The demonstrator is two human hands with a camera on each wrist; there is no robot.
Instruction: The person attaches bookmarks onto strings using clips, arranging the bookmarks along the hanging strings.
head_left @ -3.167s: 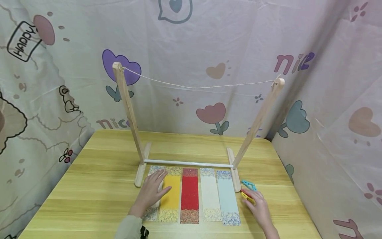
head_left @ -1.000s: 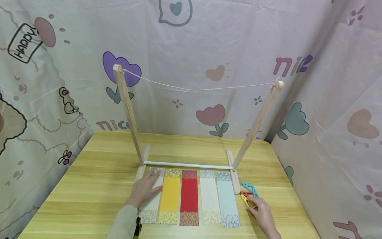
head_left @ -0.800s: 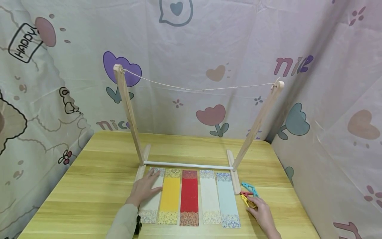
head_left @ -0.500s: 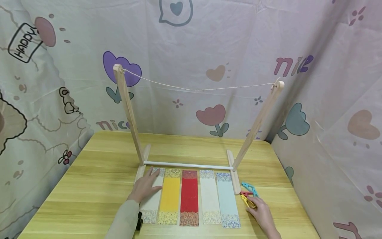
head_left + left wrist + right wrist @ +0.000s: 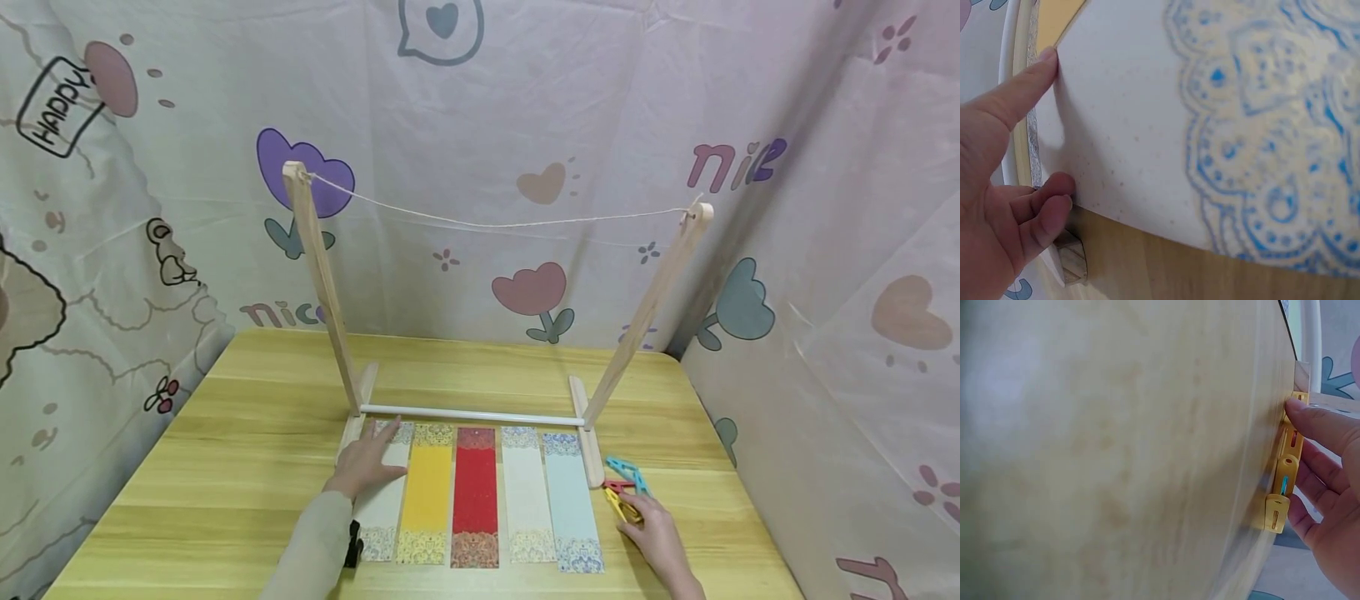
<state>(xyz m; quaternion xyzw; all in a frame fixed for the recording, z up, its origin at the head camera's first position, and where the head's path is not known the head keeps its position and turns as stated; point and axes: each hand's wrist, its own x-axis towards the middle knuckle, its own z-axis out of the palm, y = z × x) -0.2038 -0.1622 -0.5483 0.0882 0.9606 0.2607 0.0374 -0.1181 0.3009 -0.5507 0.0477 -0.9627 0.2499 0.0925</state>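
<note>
My left hand [image 5: 365,467] spans the leftmost white paper strip [image 5: 381,510] with blue-patterned ends. In the left wrist view the thumb [image 5: 1019,90] touches one edge of it, beside the yellow strip, while the bent fingers [image 5: 1047,212] lie at the opposite edge. To its right lie a yellow strip [image 5: 426,490], a red strip [image 5: 476,496], a cream strip [image 5: 528,496] and a pale blue strip [image 5: 573,504]. My right hand [image 5: 656,533] grips yellow clothespins [image 5: 1287,473], thumb on one end and fingers curled behind. Blue clothespins [image 5: 628,472] and a red clothespin [image 5: 618,484] lie just beyond.
Behind the strips stands a wooden frame with a left post [image 5: 321,283], a right post [image 5: 647,317] and a white bottom rod [image 5: 472,413]. A thin string [image 5: 480,225] sags between the post tops. A printed cloth [image 5: 450,108] hangs behind the wooden table [image 5: 247,433].
Since the earliest frame, my left hand has moved left, and the white strip now lies apart from the yellow one. My right hand has drawn back slightly, with the red clothespin now showing.
</note>
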